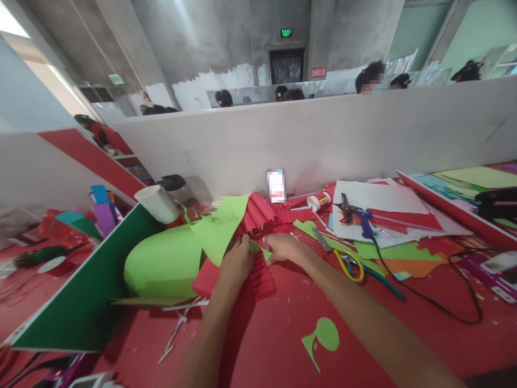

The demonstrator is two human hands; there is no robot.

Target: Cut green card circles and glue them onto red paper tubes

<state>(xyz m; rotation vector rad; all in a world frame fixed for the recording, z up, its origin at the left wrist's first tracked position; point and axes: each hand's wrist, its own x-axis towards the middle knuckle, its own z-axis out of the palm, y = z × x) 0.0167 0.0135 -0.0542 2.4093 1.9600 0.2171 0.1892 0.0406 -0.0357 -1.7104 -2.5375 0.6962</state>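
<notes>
My left hand is closed, its fingertips pinching a small round green paper piece. Close by on the right, my right hand is also closed, with a small green paper scrap at its fingertips. Beneath and between the hands lies pleated red paper. A cut green sheet leans just behind my left hand, above a large curled roll of green paper. Nearer me on the red table lie a green paper circle and a pointed offcut.
At right are yellow-handled scissors, teal-handled pliers and a blue glue gun with a trailing cord. A lit phone leans on the white partition. A green divider stands left, with a white paper roll beside it.
</notes>
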